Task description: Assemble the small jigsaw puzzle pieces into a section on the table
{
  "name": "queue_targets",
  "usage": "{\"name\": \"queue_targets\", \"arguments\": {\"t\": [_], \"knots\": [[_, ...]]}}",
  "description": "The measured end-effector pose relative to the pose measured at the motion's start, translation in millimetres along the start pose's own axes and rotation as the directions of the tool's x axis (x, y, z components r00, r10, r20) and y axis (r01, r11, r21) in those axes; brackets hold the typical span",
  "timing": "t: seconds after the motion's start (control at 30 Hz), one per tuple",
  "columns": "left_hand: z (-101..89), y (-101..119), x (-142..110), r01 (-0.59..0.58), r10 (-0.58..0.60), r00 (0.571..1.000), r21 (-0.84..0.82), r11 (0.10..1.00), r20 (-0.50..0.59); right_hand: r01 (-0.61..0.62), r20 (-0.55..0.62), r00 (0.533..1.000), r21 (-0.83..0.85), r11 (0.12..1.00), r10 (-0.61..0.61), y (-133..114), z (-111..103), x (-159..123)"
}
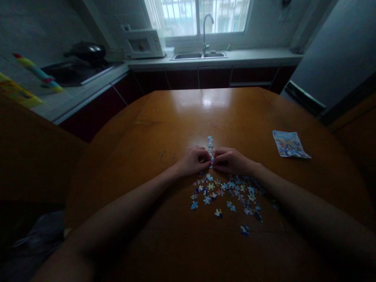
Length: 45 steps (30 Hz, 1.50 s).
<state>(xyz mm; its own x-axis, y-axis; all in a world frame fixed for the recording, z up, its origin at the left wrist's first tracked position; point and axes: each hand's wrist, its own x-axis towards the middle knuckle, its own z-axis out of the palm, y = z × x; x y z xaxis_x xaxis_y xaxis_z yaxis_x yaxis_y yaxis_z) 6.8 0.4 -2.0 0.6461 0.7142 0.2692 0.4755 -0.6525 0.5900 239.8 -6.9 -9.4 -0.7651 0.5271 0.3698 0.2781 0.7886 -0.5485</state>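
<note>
A narrow strip of joined jigsaw puzzle pieces [210, 145] lies on the wooden table, running away from me. At its near end my left hand [195, 160] and my right hand [230, 160] meet from either side. Both have thumb and fingers pinched at the strip's edge, around a small bluish puzzle piece [212, 161]; the fingers partly cover it. Just below the hands, loose jigsaw pieces [210, 186] are scattered in blue, white, yellow and dark colours. Some of them lie beneath my right forearm.
The round-ended wooden table [164, 129] fills the middle. On its right lies a printed picture sheet or packet [289, 144]. Beyond stand a counter with a sink [188, 56], a faucet [204, 35], a microwave [143, 43] and, at left, a stove with a dark wok [88, 51].
</note>
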Motion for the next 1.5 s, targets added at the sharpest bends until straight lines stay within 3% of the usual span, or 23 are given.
{"name": "queue_targets", "arguments": {"t": [0.5, 0.67, 0.8, 1.0, 1.5], "knots": [[-1.5, 0.7, 0.6, 0.009, -0.009, 1.000, -0.025, 1.000, 0.003, -0.013, -0.014, 1.000, 0.035, 0.999, 0.014, -0.2, 0.3, 0.5], [-1.8, 0.3, 0.9, -0.004, 0.004, 1.000, -0.004, 1.000, 0.021, -0.096, -0.125, 0.986, 0.118, 0.988, 0.110, -3.3, -3.0, 1.7], [-4.3, 4.2, 2.0, -0.020, 0.019, 0.999, 0.017, 1.000, 0.031, -0.074, -0.060, 0.995, 0.158, 0.985, 0.085, -5.5, -6.5, 1.1], [-5.7, 4.8, 1.4, -0.033, 0.030, 0.998, 0.042, 0.999, 0.063, -0.053, 0.010, 0.999, 0.064, 0.997, 0.053, -5.8, -6.7, 0.4], [-4.3, 4.0, 1.8, -0.018, 0.014, 0.999, 0.071, 0.997, 0.051, -0.070, -0.020, 0.997, 0.132, 0.989, 0.073, -4.0, -3.6, 2.1]]}}
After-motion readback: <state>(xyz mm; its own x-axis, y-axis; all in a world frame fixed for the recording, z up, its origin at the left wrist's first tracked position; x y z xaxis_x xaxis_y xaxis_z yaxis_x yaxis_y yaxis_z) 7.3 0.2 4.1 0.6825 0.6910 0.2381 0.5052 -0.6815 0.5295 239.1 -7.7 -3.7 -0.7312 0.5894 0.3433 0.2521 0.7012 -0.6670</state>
